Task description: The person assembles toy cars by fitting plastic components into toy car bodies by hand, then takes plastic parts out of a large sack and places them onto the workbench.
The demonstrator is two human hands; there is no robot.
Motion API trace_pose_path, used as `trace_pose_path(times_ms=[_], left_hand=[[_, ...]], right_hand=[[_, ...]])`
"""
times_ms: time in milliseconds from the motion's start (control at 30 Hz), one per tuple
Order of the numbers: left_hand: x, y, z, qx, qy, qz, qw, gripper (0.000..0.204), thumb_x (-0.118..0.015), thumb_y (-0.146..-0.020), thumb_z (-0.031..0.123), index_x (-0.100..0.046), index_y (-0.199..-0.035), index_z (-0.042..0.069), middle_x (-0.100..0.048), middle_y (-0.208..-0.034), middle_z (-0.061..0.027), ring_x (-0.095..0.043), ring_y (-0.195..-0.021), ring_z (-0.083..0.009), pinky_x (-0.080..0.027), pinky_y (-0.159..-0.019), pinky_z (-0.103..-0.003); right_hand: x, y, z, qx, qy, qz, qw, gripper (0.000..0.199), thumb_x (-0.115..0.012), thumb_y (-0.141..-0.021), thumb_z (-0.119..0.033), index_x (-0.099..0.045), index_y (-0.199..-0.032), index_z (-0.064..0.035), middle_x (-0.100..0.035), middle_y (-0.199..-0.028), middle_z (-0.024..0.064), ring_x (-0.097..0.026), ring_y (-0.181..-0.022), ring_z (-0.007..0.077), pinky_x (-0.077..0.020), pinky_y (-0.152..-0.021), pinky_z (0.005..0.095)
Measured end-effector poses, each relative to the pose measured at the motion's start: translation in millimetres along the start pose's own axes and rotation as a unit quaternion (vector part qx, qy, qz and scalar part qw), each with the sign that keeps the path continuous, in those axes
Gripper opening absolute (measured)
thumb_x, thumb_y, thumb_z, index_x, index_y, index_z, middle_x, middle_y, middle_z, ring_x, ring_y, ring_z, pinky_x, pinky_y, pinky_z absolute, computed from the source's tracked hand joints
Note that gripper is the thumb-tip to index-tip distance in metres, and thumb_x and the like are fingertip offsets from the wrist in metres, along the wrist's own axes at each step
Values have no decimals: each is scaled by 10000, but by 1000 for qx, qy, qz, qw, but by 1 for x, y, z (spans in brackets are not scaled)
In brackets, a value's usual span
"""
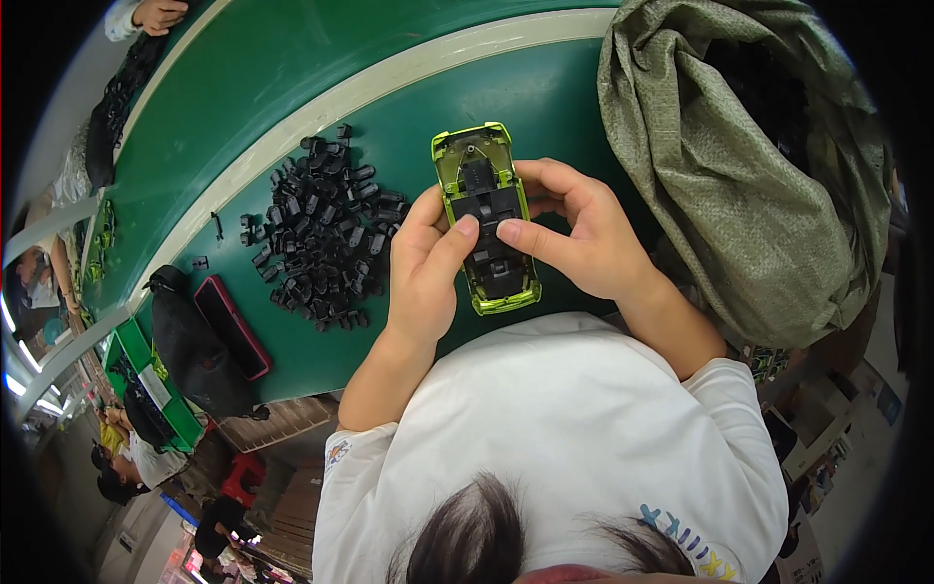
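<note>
Lime-green plastic toy car shell (pixel 488 202), inner side facing up with black plastic parts set in it, held in front of the chest, above the near part of the green tabletop (pixel 409 107). Left hand (pixel 423 273): partly closed, fingers around the shell's left side, thumb on the black middle section. Right hand (pixel 601 243): partly closed on the opposite side, fingers curled behind the edge, thumb tip also on the black section. Both grip the same shell; thumbs near each other, slightly apart.

Left of the shell: loose pile of small black plastic pieces (pixel 316 229), exact type unclear. Two more pieces apart from the pile, at its left: thin one (pixel 217 226), stubby one (pixel 200 263). Nearer the table's left end, phone with red-pink edge (pixel 233 326), just beside black pouch (pixel 199 350). Right: olive woven sack (pixel 725 185), mouth open, contents dark. Far upper left: co-worker's hand (pixel 159 16) on black items, blurred.
</note>
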State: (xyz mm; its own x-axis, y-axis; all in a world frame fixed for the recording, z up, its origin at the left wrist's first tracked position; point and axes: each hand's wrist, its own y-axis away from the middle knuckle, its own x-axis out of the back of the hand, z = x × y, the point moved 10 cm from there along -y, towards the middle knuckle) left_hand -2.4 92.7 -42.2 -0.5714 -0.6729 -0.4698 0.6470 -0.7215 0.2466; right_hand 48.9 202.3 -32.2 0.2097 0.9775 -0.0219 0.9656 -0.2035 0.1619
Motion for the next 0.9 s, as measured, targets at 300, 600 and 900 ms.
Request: trace_pose_path(times_ms=[300,600,900], left_hand=[[7,-2,-6,-8,-16,56,998,266,-472,-1003,135,-527,-1211,-23,-639,-1061,-74,-597,-924,-89,-485,-813,-240],[14,-6,-11,-13,-31,64,997,216,-493,-991,107,-546,-1154,-24,-648,-1021,-67,-602,-880,-79,-492,-775,-233],[16,-5,-19,67,4,93,993,235,-508,-988,182,-588,-1086,-16,-656,-937,-52,-608,-811,-70,-497,-710,-230]], right_hand=[[1,-2,10,-39,-39,52,997,315,-686,-861,-113,-610,-1129,33,-664,-965,66,-621,-859,117,-503,-763,257],[-1,-5,21,-43,-71,95,992,231,-681,-870,-79,-624,-1069,24,-643,-882,20,-579,-789,58,-491,-702,213],[1,-6,32,-72,-116,110,985,218,-698,-846,-145,-642,-943,42,-650,-796,60,-589,-673,89,-478,-554,227]])
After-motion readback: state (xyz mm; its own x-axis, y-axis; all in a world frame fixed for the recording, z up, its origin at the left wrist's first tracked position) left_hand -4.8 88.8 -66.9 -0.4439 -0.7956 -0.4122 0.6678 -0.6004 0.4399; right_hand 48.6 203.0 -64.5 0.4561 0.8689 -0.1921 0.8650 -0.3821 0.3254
